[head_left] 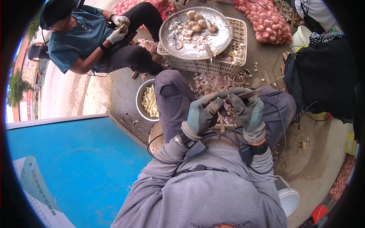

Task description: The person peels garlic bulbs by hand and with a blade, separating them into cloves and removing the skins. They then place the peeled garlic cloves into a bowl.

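Note:
My left hand, in a grey and blue work glove, is closed in front of my lap with its fingers pinched together; whatever it grips is hidden. Beside it, my right hand, gloved alike, closes around a small knife that points to the right. The fingertips of both hands nearly meet. Beyond them, garlic skins cover the ground between my knees. Farther off, a round metal tray carries several garlic bulbs, loose cloves and another blade.
Under the tray is a plastic crate. A bowl of peeled cloves stands by my left knee. Another person in white gloves sits at left. Net sacks of garlic lie behind. A blue board is at my left, a black bag at right.

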Available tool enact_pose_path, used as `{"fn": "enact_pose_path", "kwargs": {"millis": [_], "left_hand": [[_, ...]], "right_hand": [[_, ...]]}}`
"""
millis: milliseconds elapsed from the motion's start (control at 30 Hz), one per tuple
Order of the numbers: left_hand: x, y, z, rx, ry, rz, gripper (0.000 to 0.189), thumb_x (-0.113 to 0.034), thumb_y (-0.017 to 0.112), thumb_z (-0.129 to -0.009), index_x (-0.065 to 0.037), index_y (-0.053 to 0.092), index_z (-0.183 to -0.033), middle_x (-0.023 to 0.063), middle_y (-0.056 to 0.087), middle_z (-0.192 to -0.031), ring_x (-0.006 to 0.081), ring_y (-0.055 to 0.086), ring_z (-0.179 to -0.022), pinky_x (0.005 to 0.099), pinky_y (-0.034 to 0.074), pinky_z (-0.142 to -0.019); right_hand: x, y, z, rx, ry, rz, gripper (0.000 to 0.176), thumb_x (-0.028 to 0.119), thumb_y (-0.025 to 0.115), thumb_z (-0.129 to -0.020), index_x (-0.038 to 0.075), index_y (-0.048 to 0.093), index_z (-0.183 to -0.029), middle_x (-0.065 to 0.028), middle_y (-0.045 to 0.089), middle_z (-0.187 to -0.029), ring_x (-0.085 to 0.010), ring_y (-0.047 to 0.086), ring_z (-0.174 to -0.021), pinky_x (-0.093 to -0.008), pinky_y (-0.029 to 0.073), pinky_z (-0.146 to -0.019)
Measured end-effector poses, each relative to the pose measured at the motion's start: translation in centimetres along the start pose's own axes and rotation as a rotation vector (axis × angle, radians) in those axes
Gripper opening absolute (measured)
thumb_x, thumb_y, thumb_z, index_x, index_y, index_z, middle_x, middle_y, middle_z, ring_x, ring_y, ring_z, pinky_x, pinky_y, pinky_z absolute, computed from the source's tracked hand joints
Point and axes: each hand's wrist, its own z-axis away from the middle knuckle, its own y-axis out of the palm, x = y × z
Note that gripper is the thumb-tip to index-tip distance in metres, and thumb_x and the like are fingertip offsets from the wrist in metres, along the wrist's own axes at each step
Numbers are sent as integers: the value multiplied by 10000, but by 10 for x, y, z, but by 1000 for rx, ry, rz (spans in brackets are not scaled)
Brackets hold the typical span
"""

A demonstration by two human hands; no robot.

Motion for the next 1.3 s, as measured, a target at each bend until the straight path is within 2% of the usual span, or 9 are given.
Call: {"fn": "enact_pose_path", "kwargs": {"millis": [133,200,267,433,533,600,900,1267,1300], "left_hand": [[6,-1,-2,-12,11,-78,286,-116,628,-983,6,654,-1240,68,696,-1016,98,632,-838,236,493,-701],[1,6,-2,3,17,-26,308,-134,605,-994,22,639,-1258,67,697,-959,93,624,-782,234,488,-660],[3,9,-3,19,24,29,333,-151,582,-1004,37,623,-1276,66,698,-902,88,617,-725,233,482,-619],[14,6,-4,54,148,-49,358,-34,613,-971,33,592,-1322,114,688,-1114,159,669,-956,282,537,-845],[19,6,-5,0,226,-170,338,-36,615,-977,31,603,-1308,103,698,-1103,138,665,-960,271,539,-835],[17,10,-5,-29,234,-204,332,-42,628,-975,32,611,-1298,93,702,-1094,124,659,-962,265,539,-833],[25,11,-7,-81,372,-398,300,-41,669,-960,32,649,-1251,68,713,-1096,96,643,-979,251,533,-851],[14,7,0,82,141,-124,322,-41,678,-938,50,634,-1243,92,702,-1104,130,663,-949,272,539,-794],[13,2,-1,118,334,-427,318,-60,678,-937,51,635,-1232,93,705,-1064,126,662,-900,262,527,-752]], "right_hand": [[6,2,1,6,103,-276,193,32,686,-937,-54,681,-1110,-88,731,-959,-129,688,-832,-244,552,-737],[9,10,6,-27,-34,195,208,62,686,-944,-51,675,-1118,-93,729,-947,-135,691,-832,-245,554,-735],[11,9,6,-33,-56,215,232,80,702,-935,-54,671,-1122,-99,732,-942,-154,703,-843,-266,571,-754],[17,8,6,-24,-43,240,240,74,696,-938,-70,660,-1127,-122,731,-963,-171,716,-870,-285,587,-769],[15,5,4,3,-94,248,235,48,680,-935,-78,653,-1132,-124,719,-955,-155,705,-843,-268,580,-762],[11,-3,0,61,63,-208,246,34,677,-921,-81,649,-1137,-118,705,-935,-139,683,-804,-257,568,-748],[11,6,3,-17,-71,229,259,153,670,-970,-34,664,-1149,-71,729,-926,-122,680,-794,-253,555,-718],[0,-18,2,29,97,3,307,208,713,-937,-36,675,-1119,-86,731,-911,-145,702,-796,-267,579,-691],[0,-18,2,24,111,-6,307,213,713,-937,-35,676,-1114,-81,728,-912,-145,700,-798,-264,578,-687]]}}
